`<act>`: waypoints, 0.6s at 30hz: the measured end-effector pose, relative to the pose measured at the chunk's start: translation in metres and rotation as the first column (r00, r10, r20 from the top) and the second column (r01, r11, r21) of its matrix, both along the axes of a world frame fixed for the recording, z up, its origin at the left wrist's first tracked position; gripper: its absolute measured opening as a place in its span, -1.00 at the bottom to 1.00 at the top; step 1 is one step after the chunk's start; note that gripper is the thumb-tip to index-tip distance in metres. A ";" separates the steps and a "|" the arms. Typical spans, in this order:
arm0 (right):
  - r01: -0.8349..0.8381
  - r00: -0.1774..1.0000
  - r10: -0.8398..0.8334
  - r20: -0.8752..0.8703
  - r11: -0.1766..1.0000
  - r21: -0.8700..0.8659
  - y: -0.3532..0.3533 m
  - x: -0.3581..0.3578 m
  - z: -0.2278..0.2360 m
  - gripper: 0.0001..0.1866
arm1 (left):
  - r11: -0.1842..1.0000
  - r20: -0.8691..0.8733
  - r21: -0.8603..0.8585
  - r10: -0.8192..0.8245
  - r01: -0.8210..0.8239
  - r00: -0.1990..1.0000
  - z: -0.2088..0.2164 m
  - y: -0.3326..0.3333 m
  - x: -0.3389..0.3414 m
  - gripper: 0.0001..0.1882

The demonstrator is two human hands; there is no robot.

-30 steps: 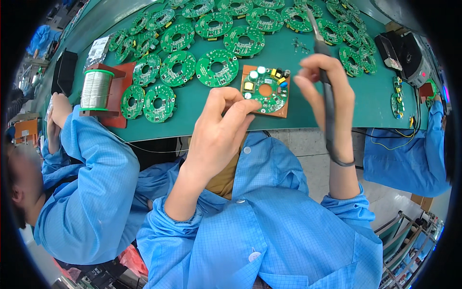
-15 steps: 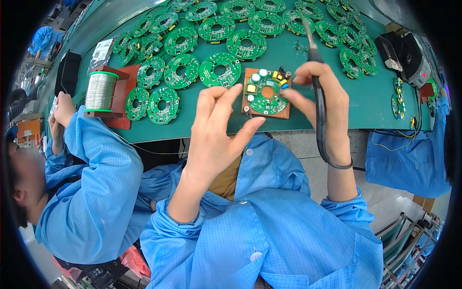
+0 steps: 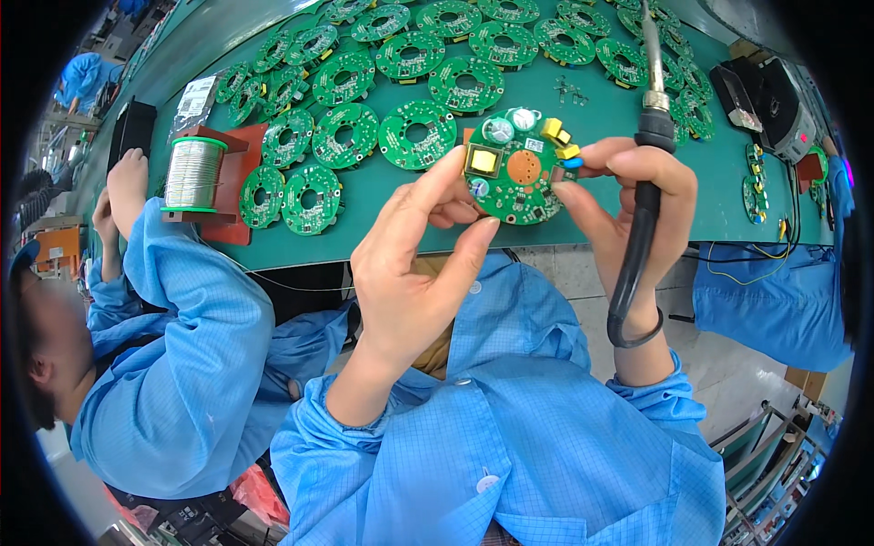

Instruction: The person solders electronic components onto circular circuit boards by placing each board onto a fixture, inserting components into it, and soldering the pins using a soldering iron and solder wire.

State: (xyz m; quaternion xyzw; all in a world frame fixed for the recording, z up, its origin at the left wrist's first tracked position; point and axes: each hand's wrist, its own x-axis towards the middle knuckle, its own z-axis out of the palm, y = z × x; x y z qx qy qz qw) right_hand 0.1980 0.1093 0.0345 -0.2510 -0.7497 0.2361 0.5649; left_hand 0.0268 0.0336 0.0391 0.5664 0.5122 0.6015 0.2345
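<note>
A round green circuit board [image 3: 521, 202] with yellow, white and blue parts is raised off a brown block [image 3: 468, 136], mostly hidden beneath it. The block's brown colour shows through the board's centre hole. My left hand [image 3: 410, 255] has its fingers and thumb at the board's left and lower edge. My right hand [image 3: 637, 196] pinches the right edge, near a blue part. That same hand also carries a soldering iron [image 3: 655, 123], its black handle lying across the fingers and its metal barrel pointing away from me.
Rows of similar green ring-shaped boards [image 3: 417, 134] cover the far part of the green bench [image 3: 401, 238]. A solder wire spool [image 3: 194, 173] stands on a reddish-brown holder at left. Close on my left sits a person in a blue sleeve [image 3: 196, 337]. Dark equipment [image 3: 787, 109] stands far right.
The circuit board has come up off the brown block, with both hands now at its edges. The soldering iron has swung to the right with my right hand.
</note>
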 end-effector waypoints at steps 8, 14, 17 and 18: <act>-0.003 1.000 0.003 0.001 1.000 0.020 -0.006 0.003 0.005 -0.40 | 0.999 0.015 -0.010 -0.035 0.035 0.999 0.004 -0.004 -0.002 -0.40; -0.061 0.998 0.061 -0.006 0.996 0.059 -0.008 0.003 0.003 -0.40 | 0.979 0.451 -0.054 -0.150 0.195 0.880 0.011 -0.005 -0.001 -0.49; -0.077 0.996 0.072 0.047 0.992 0.100 -0.011 0.006 0.000 -0.41 | 0.959 0.584 -0.094 -0.164 0.267 0.795 0.006 -0.005 -0.006 -0.61; -0.135 0.990 0.135 -0.031 0.991 0.023 -0.010 0.005 -0.003 -0.39 | 0.987 0.374 -0.004 -0.146 0.159 0.916 0.004 -0.004 -0.006 -0.63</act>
